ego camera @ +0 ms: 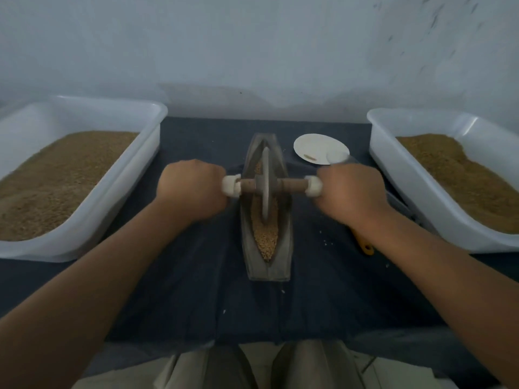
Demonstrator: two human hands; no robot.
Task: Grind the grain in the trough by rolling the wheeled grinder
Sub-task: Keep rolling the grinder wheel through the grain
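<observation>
Now | left hand and right hand each clench an axle end of the wheeled grinder; wheel sits midway in the trough | its long axis runs straight away from the body, axle across it; most grain lies nearward, so probably pull

Head view, forward-down, close above the trough
</observation>
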